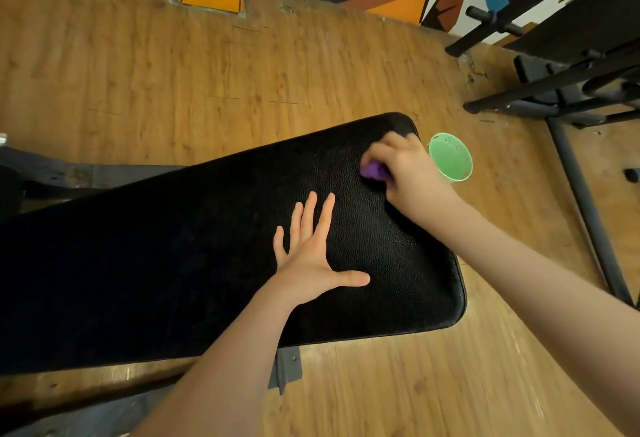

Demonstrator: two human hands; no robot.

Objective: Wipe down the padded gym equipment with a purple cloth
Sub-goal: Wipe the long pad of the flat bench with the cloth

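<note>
- Wood-plank floor (173, 73); black padded bench (173, 246) is the landmark.
- Right hand (405, 173) grip closes around purple cloth (373, 170) at bench's far corner.
- Left hand (311, 249) lies flat, fingers spread, mid-bench.
- Risk: an overshooting stroke may topple the green cup (452, 157) just beyond that corner.

**Black padded bench on a wood floor**

The bench pad (194, 256) carries a flat left hand (311, 256) and a purple cloth (373, 170) under the right hand (405, 170). A green cup (451, 156) stands on the floor (173, 83) beside it.
</note>
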